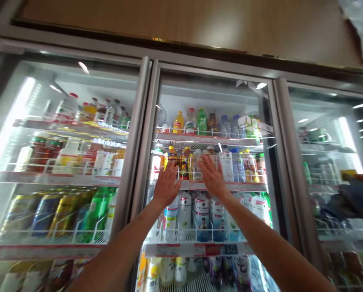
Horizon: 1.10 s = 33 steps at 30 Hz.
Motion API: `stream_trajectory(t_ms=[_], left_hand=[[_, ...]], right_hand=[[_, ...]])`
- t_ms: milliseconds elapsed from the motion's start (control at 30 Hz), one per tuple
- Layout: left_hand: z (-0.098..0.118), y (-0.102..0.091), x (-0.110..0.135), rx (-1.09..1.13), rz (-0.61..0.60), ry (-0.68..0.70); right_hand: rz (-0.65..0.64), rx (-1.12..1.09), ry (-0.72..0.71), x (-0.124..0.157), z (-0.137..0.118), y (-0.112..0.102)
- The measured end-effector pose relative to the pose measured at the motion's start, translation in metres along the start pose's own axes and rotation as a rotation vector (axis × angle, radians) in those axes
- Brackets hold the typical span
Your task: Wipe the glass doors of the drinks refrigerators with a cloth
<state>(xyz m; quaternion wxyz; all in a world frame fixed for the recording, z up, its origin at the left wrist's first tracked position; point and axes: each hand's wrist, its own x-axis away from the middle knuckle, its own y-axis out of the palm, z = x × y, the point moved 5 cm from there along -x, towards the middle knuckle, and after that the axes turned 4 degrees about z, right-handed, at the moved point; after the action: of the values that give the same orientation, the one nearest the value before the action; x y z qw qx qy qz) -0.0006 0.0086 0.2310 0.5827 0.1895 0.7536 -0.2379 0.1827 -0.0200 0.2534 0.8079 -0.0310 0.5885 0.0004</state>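
I face a glass-fronted drinks fridge. Both my arms reach up to its middle door (260, 121). My left hand (166, 183) lies flat with fingers stretched out, near the door's left frame. My right hand (211, 174) is spread flat beside it, fingers up. Both hands are level with the second shelf (245, 186), where several bottles (184, 162) stand in a row. Neither hand holds anything. Whether the palms touch glass or reach inside I cannot tell.
A left fridge door (62, 162) shows shelves of bottles and cans (62, 211). A right door (327, 162) is dimmer, with someone's dark sleeve (356, 194) at its right edge. White-capped bottles (199, 215) fill the third shelf. A wooden panel (169, 20) runs above.
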Motion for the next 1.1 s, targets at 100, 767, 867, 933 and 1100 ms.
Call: stream_trajectory(t_ms=[100,767,867,933,1100], left_hand=[[-0.029,-0.040,0.008,-0.018,0.080,0.026],[-0.276,-0.135,0.127,-0.548,-0.095,-0.170],[-0.320,-0.158,0.134,-0.588,-0.031,-0.260],[-0.342,-0.169,0.138,-0.553,0.048,-0.325],[-0.364,-0.176,0.114,-0.369,0.178,-0.315]], right_hand=[[0.183,-0.010,0.317,-0.017,0.040,-0.002],[0.157,-0.552,-0.052,-0.205,-0.335,0.094],[0.161,-0.609,-0.235,-0.157,-0.412,0.106],[0.128,-0.618,-0.431,-0.142,-0.443,0.110],[0.165,-0.486,-0.210,-0.215,-0.371,0.111]])
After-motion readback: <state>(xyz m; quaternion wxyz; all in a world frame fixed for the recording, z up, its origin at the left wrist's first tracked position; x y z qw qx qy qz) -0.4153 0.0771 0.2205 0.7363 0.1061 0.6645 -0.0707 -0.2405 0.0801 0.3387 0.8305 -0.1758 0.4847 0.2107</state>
